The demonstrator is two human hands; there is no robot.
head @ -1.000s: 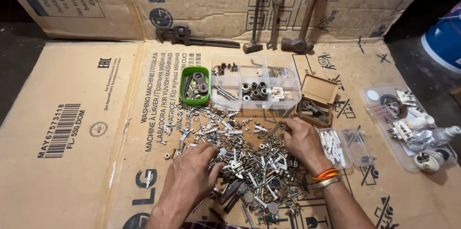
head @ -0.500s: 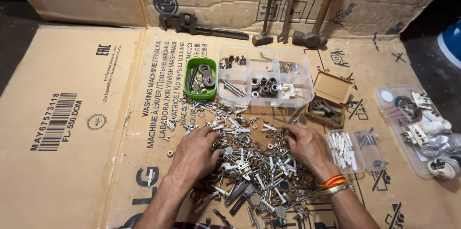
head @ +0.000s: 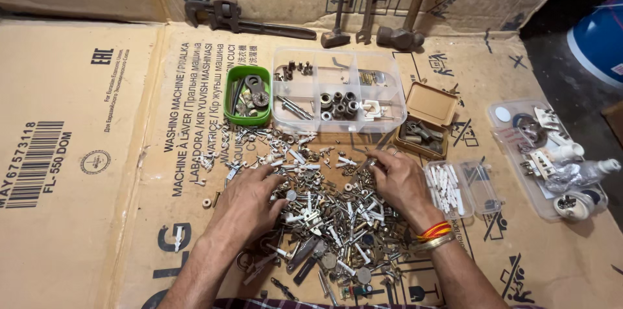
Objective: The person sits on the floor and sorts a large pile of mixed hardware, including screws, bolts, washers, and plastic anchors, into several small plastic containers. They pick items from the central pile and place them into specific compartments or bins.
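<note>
Both hands lie palm-down on the pile of screws (head: pixel 331 218). The left hand (head: pixel 250 200) spreads flat with loose fingers. The right hand (head: pixel 400 182) curls, fingertips in the hardware; whether it holds anything cannot be told.

I see a loose heap of small hardware (head: pixel 331 218) spread flat on the cardboard sheet: screws, bolts, nuts, washers and white plastic wall plugs, mostly dull silver and brass, lying jumbled at all angles. It thins into scattered white plugs and screws toward the far left. My left hand (head: pixel 250 199) rests palm-down on its left edge, my right hand (head: pixel 399 182) on its right.
</note>
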